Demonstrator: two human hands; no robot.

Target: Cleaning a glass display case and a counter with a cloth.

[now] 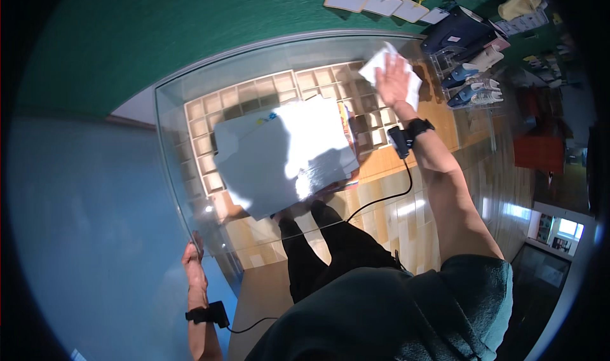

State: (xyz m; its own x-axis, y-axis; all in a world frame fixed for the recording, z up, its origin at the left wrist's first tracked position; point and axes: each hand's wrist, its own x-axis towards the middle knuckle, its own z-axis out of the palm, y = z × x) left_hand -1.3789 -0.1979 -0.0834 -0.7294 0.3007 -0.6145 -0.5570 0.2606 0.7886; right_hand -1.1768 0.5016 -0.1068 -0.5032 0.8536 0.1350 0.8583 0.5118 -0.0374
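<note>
My right hand (393, 85) lies with its fingers spread over a crumpled white wiping cloth (413, 85), pressing it flat near the far right of a glass display case (228, 70). At the near left corner, my left hand (193, 253) holds the edge of the case's glass top. Beneath the glass, a stack of large white sheets (252, 170) covers part of a wooden compartment grid (238, 91). Some colourful printed edges (346, 122) stick out from under the stack. Bright glare and shadows fall across the sheets.
A green wall (190, 32) with hanging tags (383, 2) rises behind the case. Dark bags (455, 32) and shoe-shaped items (469, 89) on clear stands sit at the right. A blue panel (105, 208) is at the left. A black cable (381, 200) hangs from the right wrist strap.
</note>
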